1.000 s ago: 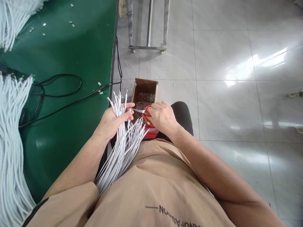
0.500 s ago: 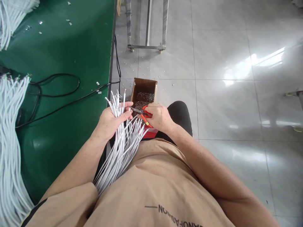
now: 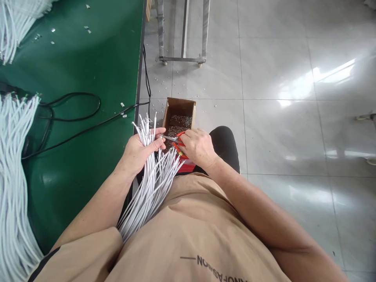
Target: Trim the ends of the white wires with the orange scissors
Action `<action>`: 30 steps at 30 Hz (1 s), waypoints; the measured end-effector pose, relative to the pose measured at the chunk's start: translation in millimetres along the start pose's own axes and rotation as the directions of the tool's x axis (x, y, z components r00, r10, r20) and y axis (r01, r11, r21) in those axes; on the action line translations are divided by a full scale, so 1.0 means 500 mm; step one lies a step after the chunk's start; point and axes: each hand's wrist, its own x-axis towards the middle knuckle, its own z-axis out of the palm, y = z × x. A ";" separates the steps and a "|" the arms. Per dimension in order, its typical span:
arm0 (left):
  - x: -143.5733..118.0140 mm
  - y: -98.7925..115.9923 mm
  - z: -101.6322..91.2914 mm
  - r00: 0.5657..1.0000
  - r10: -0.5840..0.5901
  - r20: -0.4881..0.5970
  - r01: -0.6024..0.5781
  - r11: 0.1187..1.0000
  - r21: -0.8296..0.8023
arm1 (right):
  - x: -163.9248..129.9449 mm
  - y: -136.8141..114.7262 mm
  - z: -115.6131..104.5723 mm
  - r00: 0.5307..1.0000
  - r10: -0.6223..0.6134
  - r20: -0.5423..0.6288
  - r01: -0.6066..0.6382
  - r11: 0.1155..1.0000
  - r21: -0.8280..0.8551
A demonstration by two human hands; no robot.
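While left hand (image 3: 138, 150) clamps the wire bundle (image 3: 149, 180) off the bench (image 3: 88, 78) right edge, right hand (image 3: 198, 147) squeezes red cutters (image 3: 175, 141), tips at one wire end above the box (image 3: 179, 113). Step: trimming ends. Next cut needs another end fed squarely between blades.

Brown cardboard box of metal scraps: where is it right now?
In the head view the brown cardboard box sits on the grey tiled floor, right of the green table, just beyond the red-handled cutters.

Probably a cable workshop: green bench (image 3: 88, 58), white cable bundles (image 3: 11, 164).
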 end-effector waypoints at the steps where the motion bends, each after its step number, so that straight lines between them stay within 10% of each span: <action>1: 0.000 0.000 0.000 1.000 -0.003 -0.002 0.003 1.000 -0.006 | 0.002 -0.003 -0.003 0.999 0.047 -0.005 -0.046 0.997 0.067; 8: 0.003 0.002 0.005 0.998 0.060 0.027 -0.059 0.998 -0.038 | 0.045 -0.025 -0.048 0.936 0.322 0.142 -0.330 0.663 0.672; 17: -0.006 0.009 0.010 0.991 0.130 -0.041 -0.119 0.972 0.204 | 0.058 -0.050 -0.050 0.781 0.374 0.500 -0.549 0.031 0.835; 23: -0.005 0.007 0.011 0.992 0.108 -0.063 -0.092 0.972 0.214 | 0.050 -0.067 -0.043 0.802 0.431 0.413 -0.496 0.096 0.863; 30: 0.005 0.004 -0.006 0.996 0.010 0.087 -0.011 1.000 0.010 | 0.041 -0.054 -0.024 0.796 0.409 0.447 -0.387 -0.226 0.894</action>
